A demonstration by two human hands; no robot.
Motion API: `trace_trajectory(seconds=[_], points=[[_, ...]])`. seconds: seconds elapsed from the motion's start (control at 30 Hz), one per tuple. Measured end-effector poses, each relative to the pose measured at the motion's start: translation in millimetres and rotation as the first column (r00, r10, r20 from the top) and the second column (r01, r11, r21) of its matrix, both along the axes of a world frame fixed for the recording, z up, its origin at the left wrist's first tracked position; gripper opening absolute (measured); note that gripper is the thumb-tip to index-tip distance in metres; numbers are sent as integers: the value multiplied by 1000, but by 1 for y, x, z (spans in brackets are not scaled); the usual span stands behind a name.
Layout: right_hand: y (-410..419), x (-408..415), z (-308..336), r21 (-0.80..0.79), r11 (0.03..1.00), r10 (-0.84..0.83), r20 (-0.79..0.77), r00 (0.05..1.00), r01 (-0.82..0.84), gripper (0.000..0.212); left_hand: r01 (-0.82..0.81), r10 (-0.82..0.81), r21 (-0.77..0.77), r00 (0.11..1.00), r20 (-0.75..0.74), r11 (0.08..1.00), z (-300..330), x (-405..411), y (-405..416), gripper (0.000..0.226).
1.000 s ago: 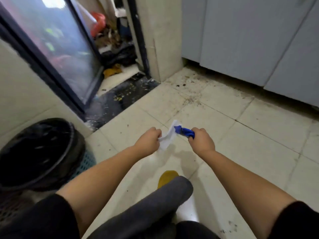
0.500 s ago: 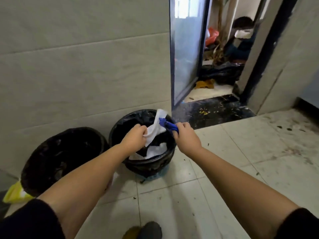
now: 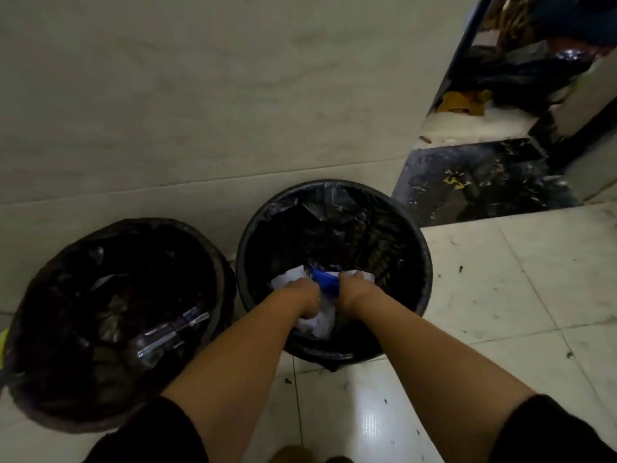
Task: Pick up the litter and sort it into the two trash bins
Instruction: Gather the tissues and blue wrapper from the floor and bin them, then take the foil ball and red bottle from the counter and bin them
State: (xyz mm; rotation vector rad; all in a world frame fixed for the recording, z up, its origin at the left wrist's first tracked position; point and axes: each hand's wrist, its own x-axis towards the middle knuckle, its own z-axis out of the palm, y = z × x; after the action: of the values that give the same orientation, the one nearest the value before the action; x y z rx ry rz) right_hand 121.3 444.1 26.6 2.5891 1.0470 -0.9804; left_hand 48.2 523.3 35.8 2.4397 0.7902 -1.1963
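Observation:
Two round bins with black liners stand side by side against the tiled wall. Both my hands reach down inside the right bin [image 3: 421, 262]. My left hand [image 3: 302, 297] is closed on a white wrapper [image 3: 317, 320], and my right hand [image 3: 355, 289] grips its blue end [image 3: 325, 283]. More white paper [image 3: 288, 278] lies in the bin under them. The left bin [image 3: 36, 279] holds dark litter and a clear plastic wrapper [image 3: 173, 332].
A dark stone threshold [image 3: 480, 180] and an open doorway with bags and clutter lie at the upper right. Pale floor tiles [image 3: 521, 289] with specks of dirt spread to the right. A yellow object [image 3: 2, 342] peeks out at the left edge.
I have stepped closer to the bins and look down into them. Both hands, which held the wrapper above the right bin's rim, have lowered it inside that bin.

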Motion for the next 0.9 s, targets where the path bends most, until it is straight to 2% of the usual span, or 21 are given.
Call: trace_trajectory(seconds=[0.07, 0.17, 0.3, 0.47, 0.6, 0.73, 0.8, 0.9], points=[[-8, -4, 28, 80, 993, -87, -44, 995, 90, 52, -47, 48, -11, 987, 154, 999, 22, -4, 1, 40], [-25, -4, 96, 156, 983, -97, 8, 995, 94, 48, -71, 83, -46, 943, 323, 996, 78, -17, -1, 38], [-52, -11, 205, 174, 977, -126, 24, 992, 120, 46, -77, 78, -22, 897, 435, 997, 188, -37, -14, 33], [-102, -32, 359, 159, 964, -215, -19, 977, 215, 42, -68, 66, -11, 885, 460, 998, 350, -64, -35, 29], [-153, -51, 465, 135, 951, -275, -34, 961, 277, 46, 39, -12, -47, 884, 467, 998, 456, -74, -69, 36], [-213, -71, 533, 107, 886, -449, -34, 893, 450, 46, 222, -140, -112, 860, 491, 969, 521, -59, -114, 38], [-244, -81, 551, 118, 810, -571, -61, 818, 574, 46, 351, -256, -104, 828, 499, 930, 540, -43, -138, 38], [-292, -101, 576, 169, 631, -757, -77, 649, 757, 46, 544, -438, -72, 739, 512, 836, 566, -24, -183, 39]])
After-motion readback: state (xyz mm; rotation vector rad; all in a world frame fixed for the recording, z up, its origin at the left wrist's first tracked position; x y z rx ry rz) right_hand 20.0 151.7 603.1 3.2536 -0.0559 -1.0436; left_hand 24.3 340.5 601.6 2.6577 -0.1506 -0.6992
